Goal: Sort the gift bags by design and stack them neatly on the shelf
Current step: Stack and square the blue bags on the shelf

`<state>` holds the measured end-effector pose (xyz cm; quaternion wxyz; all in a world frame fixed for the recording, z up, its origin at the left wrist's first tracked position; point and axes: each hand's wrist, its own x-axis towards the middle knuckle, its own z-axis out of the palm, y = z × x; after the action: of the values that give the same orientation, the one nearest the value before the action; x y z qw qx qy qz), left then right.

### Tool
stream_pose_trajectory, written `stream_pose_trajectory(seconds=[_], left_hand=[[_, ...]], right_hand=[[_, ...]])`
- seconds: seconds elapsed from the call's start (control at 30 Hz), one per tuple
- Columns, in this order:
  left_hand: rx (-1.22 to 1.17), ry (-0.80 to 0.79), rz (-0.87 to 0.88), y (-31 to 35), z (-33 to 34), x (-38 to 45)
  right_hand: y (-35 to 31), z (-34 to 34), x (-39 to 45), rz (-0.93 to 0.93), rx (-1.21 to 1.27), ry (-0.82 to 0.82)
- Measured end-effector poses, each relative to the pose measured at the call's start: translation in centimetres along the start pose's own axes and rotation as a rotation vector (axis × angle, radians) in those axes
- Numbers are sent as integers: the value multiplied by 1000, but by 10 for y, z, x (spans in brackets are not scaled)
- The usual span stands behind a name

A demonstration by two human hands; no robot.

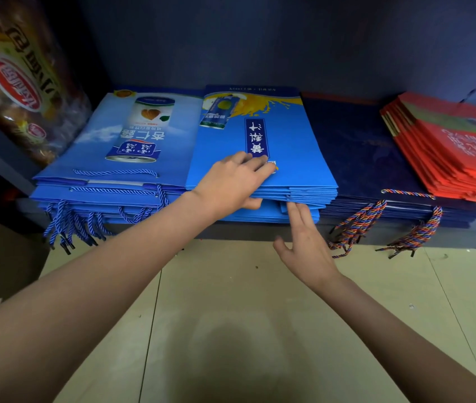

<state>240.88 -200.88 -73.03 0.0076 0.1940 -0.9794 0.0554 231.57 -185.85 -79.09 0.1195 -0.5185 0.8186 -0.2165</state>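
Four piles of flat gift bags lie side by side on a low dark shelf [260, 229]. At the left is a light blue pile with a can print [120, 141]. Beside it lies a bright blue pile with a yellow splash [289, 146], then a dark navy pile [356, 152], then a red pile [449, 152]. My left hand [234, 181] grips the upper bags of the bright blue pile at the front edge, fingers on top, thumb beneath. My right hand [306, 242] touches that pile's front edge lower down with straight fingers.
A large bag of packaged bread [18, 80] stands at the far left, above the shelf. Blue cord handles [71, 225] and multicoloured cord handles [356, 228] hang over the shelf's front edge. Pale floor tiles [231, 315] lie below.
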Motion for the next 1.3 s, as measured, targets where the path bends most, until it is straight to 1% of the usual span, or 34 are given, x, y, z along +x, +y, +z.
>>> stream_pose_trajectory(seconds=[0.03, 0.07, 0.1, 0.2, 0.23, 0.3, 0.4, 0.53, 0.63, 0.7, 0.73, 0.8, 0.83, 0.87, 0.9, 0.93, 1.0, 1.03, 1.07, 1.1, 1.13, 1.17, 1.23, 1.3], left_hand=[[14, 11, -3, 1, 1, 0], [24, 27, -5, 2, 1, 0], [31, 38, -6, 2, 1, 0], [42, 35, 0, 1, 2, 0], [38, 32, 4, 1, 3, -1], [26, 25, 5, 0, 3, 0], [35, 3, 5, 1, 4, -1], [65, -42, -8, 1, 6, 0], [75, 1, 13, 4, 15, -4], [130, 36, -40, 9, 27, -7], [160, 34, -70, 12, 31, -7], [155, 8, -56, 17, 37, -7], [163, -11, -58, 17, 39, -8], [174, -17, -67, 16, 39, -9], [185, -20, -69, 15, 40, -10], [204, -31, -74, 15, 41, -11], [201, -67, -114, 19, 36, -12], [198, -50, -121, 20, 36, -12], [189, -42, -98, 18, 37, -11], [156, -19, -66, 16, 37, -10], [95, -39, -56, 15, 36, -7], [29, -56, -63, 13, 32, -6], [-59, -69, -71, 9, 27, -6], [-95, -68, -60, 6, 28, -6]], right_hand=[[-5, 0, 3, 26, 86, -12], [-11, -1, 4, 77, 236, -23], [-16, -1, 4, 159, 462, -32], [-29, -9, -4, 465, 1319, -46], [-29, -13, -6, 530, 1518, -47], [-24, -21, -8, 643, 1772, -37], [-14, -31, -8, 753, 1917, -17], [-16, -37, -9, 778, 2022, -5], [-27, -37, -6, 766, 2137, -3], [-31, -33, -5, 775, 2154, -19], [-30, -32, -7, 792, 2132, -20], [-23, -33, -12, 811, 2003, -42], [-19, -36, -16, 776, 1886, -58], [-14, -40, -19, 700, 1714, -56], [-10, -46, -21, 577, 1486, -20], [-7, -51, -21, 415, 1208, 52], [5, -55, -11, 47, 613, 208], [11, -52, -3, -115, 360, 241], [17, -47, 6, -227, 154, 245], [23, -41, 14, -281, 8, 231], [27, -35, 20, -289, -70, 209], [29, -30, 26, -270, -97, 195], [29, -24, 34, -228, -89, 195], [28, -20, 38, -222, -92, 223]])
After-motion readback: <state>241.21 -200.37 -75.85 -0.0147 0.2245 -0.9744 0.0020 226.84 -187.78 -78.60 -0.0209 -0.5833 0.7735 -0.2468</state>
